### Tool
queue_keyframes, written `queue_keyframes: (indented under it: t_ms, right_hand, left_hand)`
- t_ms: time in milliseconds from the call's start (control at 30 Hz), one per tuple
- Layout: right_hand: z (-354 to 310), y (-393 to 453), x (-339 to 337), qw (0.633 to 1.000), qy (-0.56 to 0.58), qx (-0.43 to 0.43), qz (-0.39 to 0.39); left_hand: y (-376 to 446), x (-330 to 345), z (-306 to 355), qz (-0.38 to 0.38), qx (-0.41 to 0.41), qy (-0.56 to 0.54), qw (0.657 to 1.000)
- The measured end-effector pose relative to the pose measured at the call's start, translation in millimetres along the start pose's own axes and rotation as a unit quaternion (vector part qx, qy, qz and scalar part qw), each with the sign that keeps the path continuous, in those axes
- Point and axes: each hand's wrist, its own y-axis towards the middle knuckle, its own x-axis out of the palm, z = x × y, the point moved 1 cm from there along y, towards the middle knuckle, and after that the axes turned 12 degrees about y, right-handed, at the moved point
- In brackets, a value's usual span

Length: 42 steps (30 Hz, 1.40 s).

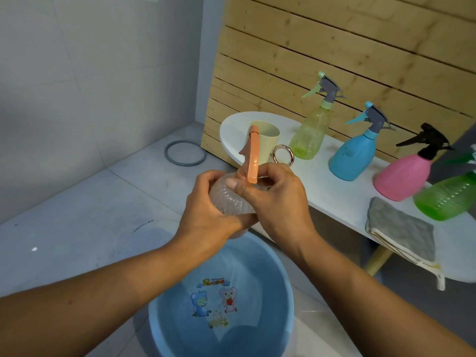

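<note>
My left hand (203, 211) grips a clear spray bottle (228, 200) — contents unclear — my right hand (279, 202) pinches its orange sprayer collar (242, 177), above a blue basin (268, 274) of water.

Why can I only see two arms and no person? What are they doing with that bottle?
The camera sits on the person's head and looks down, so you see only their arms, as if through their eyes. The left hand grips a clear spray bottle. The right hand pinches its neck, just under the orange spray top. They hold it above a blue basin on the floor. On the white table beside them stand a cup and four more spray bottles: a yellow bottle, a blue bottle, a pink bottle and a green bottle. A grey cloth lies there too.
</note>
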Motion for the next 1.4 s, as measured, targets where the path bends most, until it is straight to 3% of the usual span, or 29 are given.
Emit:
queue_keyframes:
  t_ms: [100,267,533,700,833,967,1067,1167,1400]
  right_hand:
    - [-1,1,4,0.999,-0.025,0.005,0.027]
    - [-6,3,-1,0.999,-0.021,-0.002,-0.029]
    - [-10,5,0,0.997,-0.071,-0.007,-0.042]
    - [-25,17,-17,0.992,-0.068,-0.061,-0.082]
    - [-28,24,-28,0.987,-0.033,-0.081,-0.135]
    - [-27,23,-29,0.978,0.018,-0.087,-0.187]
    - [-24,22,-27,0.974,0.049,-0.077,-0.205]
    - [-26,22,-29,0.977,0.000,-0.069,-0.201]
    - [-29,10,-16,0.994,-0.079,-0.049,-0.060]
  left_hand:
    - [-2,3,0,-0.011,0.009,0.003,1.000]
    - [1,2,-5,0.006,0.006,0.006,1.000]
    - [3,4,-12,0.003,0.017,0.037,0.999]
    - [13,-11,-6,-0.126,0.030,0.034,0.991]
    - [27,-26,2,-0.259,0.030,0.033,0.965]
    - [38,-34,-4,-0.313,0.029,0.044,0.948]
    - [37,-30,-13,-0.270,0.038,0.050,0.961]
    - [30,-21,-17,-0.214,0.037,0.069,0.974]
    - [18,-3,-16,-0.036,0.030,0.152,0.987]
